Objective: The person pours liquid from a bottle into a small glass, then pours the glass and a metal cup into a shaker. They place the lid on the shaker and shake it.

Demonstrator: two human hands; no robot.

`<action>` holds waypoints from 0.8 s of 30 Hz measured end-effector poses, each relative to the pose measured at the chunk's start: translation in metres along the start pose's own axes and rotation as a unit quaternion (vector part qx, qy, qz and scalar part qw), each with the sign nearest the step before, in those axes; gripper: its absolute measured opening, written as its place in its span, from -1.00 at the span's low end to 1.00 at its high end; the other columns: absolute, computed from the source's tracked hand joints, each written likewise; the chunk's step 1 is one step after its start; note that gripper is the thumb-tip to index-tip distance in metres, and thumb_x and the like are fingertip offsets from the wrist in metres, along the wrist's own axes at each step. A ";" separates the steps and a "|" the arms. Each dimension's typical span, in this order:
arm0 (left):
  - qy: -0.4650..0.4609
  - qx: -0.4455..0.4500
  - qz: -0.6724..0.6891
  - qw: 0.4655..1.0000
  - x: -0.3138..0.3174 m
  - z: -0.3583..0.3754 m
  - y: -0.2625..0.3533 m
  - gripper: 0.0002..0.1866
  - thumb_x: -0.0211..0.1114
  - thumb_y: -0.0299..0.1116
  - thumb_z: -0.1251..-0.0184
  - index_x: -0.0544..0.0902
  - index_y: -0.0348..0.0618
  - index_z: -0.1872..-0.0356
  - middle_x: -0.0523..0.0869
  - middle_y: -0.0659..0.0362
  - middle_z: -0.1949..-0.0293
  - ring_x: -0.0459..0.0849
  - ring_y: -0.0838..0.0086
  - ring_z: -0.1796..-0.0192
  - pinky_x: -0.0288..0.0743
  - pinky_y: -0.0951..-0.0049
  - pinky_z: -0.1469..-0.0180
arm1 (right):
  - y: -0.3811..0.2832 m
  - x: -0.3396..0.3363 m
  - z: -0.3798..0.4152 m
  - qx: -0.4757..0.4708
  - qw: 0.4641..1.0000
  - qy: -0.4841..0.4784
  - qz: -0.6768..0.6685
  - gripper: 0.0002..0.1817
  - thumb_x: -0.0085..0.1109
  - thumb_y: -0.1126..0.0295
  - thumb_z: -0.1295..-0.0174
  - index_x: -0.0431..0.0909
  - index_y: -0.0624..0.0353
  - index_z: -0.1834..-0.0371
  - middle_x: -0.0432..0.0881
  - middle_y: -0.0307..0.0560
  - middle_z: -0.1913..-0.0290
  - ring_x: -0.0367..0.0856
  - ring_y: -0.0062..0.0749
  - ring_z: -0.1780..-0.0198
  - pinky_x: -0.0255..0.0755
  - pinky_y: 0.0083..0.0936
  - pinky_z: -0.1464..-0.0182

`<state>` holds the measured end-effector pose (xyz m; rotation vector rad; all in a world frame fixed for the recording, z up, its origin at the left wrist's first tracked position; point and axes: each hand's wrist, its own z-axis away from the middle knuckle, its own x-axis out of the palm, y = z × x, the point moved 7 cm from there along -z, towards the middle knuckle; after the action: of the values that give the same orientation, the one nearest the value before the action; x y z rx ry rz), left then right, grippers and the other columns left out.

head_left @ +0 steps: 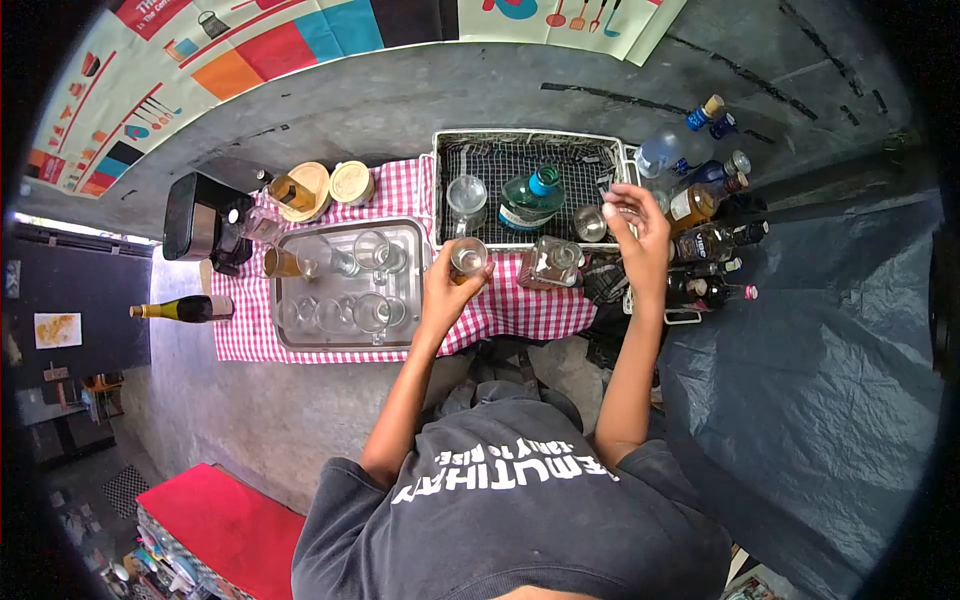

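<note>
My left hand [448, 288] is closed around a small clear glass [468, 257], held at the front edge of the wire basket [540, 136]. My right hand [643, 240] is raised over the basket's right end, fingers curved and apart, with nothing visible between them. Just left of its fingertips is a small round glass [590, 224] in the basket. A green bottle with a blue cap [533, 200] leans inside the basket, and a glass mug [466, 198] stands to its left. Between my hands, a square glass bottle [552, 263] rests on the checked cloth [500, 317].
A metal tray [350, 345] with several glasses and mugs lies to the left. Beyond it are a black appliance [200, 222], lidded tubs [352, 183] and a green wine bottle [182, 309]. Several bottles [695, 205] crowd the right side, near a dark tarp [800, 380].
</note>
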<state>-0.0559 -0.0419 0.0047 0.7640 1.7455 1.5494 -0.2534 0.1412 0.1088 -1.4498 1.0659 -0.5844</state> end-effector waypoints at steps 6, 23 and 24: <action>0.009 -0.031 -0.018 0.999 0.005 -0.017 0.000 -0.64 0.44 -0.46 -0.17 0.56 -0.24 0.02 0.71 0.18 0.23 0.64 0.64 0.18 0.55 0.55 0.16 | 0.063 0.037 -0.033 0.046 0.973 -0.186 0.126 -0.28 0.40 0.20 -0.07 0.34 0.14 -0.31 0.44 0.04 -0.31 0.35 -0.16 -0.39 0.22 -0.14 -0.35; -0.010 -0.091 0.039 0.995 0.019 -0.034 -0.027 -0.55 0.40 -0.52 -0.11 0.51 -0.31 -0.05 0.65 0.15 0.16 0.62 0.56 0.09 0.54 0.50 0.04 | 0.134 0.085 -0.047 0.039 0.976 -0.209 0.041 0.20 0.69 0.33 0.31 0.06 -0.03 -0.47 0.56 0.04 -0.17 0.56 -0.22 -0.21 0.42 -0.20 -0.29; -0.012 -0.101 0.048 0.994 0.018 -0.035 -0.027 -0.56 0.39 -0.52 -0.12 0.50 -0.31 -0.05 0.65 0.15 0.16 0.62 0.56 0.10 0.54 0.51 0.04 | 0.134 0.086 -0.046 0.017 0.979 -0.202 0.031 0.21 0.69 0.36 0.31 0.05 -0.02 -0.47 0.56 0.04 -0.16 0.57 -0.23 -0.19 0.46 -0.23 -0.27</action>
<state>-0.0941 -0.0516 -0.0216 0.7689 1.5261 1.7429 -0.2899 0.0574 -0.0296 -1.4231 0.7720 -0.2451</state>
